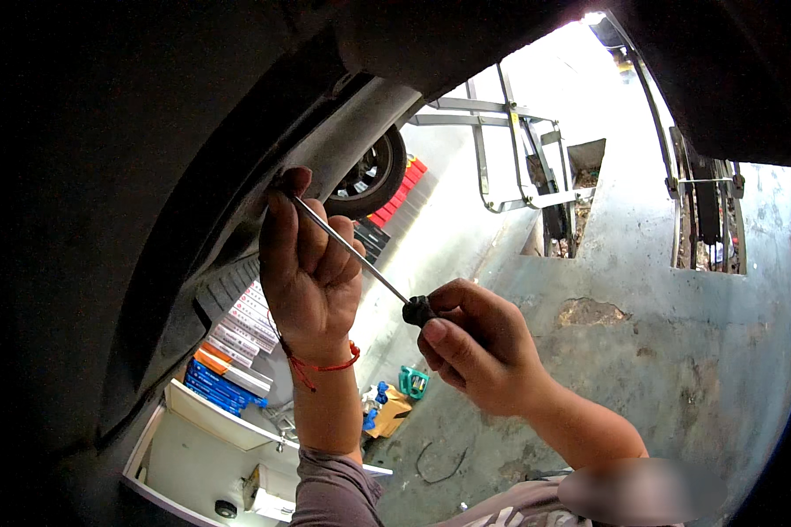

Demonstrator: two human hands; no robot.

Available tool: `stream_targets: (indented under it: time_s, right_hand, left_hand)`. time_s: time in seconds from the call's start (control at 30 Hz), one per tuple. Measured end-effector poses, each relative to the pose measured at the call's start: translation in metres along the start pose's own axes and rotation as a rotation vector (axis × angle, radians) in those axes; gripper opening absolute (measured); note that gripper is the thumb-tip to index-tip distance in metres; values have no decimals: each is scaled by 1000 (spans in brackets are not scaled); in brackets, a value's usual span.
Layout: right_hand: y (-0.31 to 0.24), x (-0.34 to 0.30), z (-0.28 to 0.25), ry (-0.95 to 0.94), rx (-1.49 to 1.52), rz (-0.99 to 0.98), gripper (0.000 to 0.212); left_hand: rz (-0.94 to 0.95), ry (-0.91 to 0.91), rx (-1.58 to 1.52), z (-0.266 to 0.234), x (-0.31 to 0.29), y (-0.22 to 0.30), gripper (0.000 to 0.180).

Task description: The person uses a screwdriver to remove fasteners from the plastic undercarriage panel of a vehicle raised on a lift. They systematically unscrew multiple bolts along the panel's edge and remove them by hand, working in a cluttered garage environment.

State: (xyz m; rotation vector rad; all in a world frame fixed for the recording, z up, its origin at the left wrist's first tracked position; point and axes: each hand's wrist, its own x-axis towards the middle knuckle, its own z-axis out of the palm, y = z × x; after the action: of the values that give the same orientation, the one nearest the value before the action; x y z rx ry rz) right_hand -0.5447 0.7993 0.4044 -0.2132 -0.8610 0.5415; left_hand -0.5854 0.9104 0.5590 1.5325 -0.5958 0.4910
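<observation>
My right hand (479, 347) is wrapped round the black handle of a screwdriver (360, 259). Its thin metal shaft slants up and left, across the fingers of my left hand (312, 272). That hand is raised with a red string bracelet (325, 360) at the wrist. Its fingers are curled, with the fingertips against the edge of a dark vehicle panel (264, 176) by the screwdriver's tip. What the tip meets, and whatever the left fingertips pinch, is hidden there.
The dark vehicle body curves overhead and along the left. Behind are a wheel (369, 176), red boxes (400, 193) and a metal lift frame (510, 132) over a floor pit. Stacked boxes (220, 382), a white cabinet (193, 439) and a green jug (413, 382) lie below.
</observation>
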Motion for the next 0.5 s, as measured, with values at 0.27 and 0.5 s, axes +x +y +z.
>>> stream_targets:
  time_s: [0.27, 0.5]
  right_hand:
    - [-7, 15, -14, -132, 286, 258, 34]
    - [3, 11, -1, 209, -435, -422, 30]
  left_hand:
    - [38, -7, 223, -1, -2, 6, 29]
    - [114, 298, 353, 9, -2, 0, 26]
